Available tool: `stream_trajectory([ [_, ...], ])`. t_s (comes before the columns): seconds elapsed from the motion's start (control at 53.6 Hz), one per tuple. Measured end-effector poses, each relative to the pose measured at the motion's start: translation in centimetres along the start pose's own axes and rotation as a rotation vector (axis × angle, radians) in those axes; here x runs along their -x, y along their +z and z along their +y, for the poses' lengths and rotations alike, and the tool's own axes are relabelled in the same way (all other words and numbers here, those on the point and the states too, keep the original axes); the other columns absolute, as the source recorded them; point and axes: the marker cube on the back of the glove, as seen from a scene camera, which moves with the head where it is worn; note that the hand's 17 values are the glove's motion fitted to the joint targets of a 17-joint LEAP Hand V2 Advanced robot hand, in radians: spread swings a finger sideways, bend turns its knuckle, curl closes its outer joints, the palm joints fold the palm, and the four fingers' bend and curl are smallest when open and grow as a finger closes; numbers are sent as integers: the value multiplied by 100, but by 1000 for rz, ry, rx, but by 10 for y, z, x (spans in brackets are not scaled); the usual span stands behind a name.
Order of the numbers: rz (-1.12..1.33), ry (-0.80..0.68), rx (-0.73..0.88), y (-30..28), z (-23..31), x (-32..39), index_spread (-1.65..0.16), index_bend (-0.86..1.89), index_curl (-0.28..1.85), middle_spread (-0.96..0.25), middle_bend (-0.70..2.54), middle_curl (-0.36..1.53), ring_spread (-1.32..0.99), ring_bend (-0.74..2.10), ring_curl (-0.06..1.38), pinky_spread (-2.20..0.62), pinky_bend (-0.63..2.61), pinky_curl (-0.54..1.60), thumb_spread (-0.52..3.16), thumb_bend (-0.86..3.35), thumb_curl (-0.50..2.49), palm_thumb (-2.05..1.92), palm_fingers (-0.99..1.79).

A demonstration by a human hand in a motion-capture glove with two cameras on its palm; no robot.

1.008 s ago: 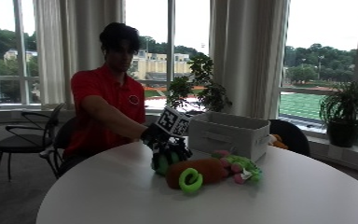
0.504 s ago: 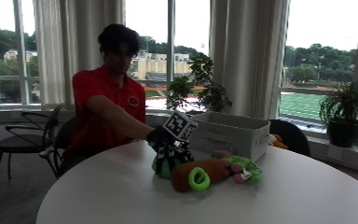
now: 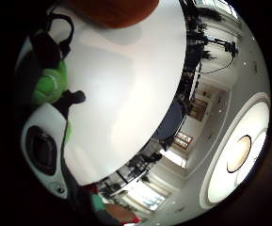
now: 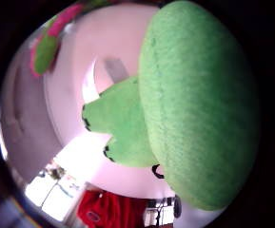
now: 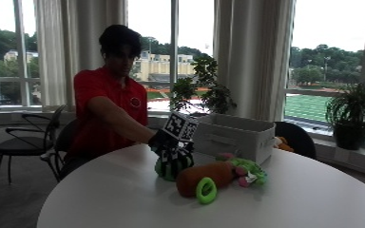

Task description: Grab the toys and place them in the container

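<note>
my gloved right hand (image 5: pixel 167 145) down on green plush toy (image 5: pixel 170 165) on white table (image 5: pixel 94 199), fingers curled round it, brown plush with green ring (image 5: pixel 205 179) just beside my hand, white container (image 5: pixel 234 137) just beyond

Soft plush on a smooth table

The green toy (image 5: pixel 172 165) is napped, matt plush, as is the orange-brown toy (image 5: pixel 209 178) beside it; the white table (image 5: pixel 106 199) under them looks smooth with a soft sheen. The white container (image 5: pixel 233 137) behind the green toy looks like matt, ribbed plastic.
</note>
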Motion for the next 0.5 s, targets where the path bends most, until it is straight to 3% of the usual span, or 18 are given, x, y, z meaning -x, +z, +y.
stream_trajectory([
  [0.187,-52,26,-150,5,17,4,-42,21,21,-29,47,44,-37,101,38,-34,127,31,113,6,56,63,68],
  [0.504,-99,22,-186,-8,29,6,-46,31,32,-42,52,56,-47,98,40,-39,113,30,76,3,73,72,83],
])
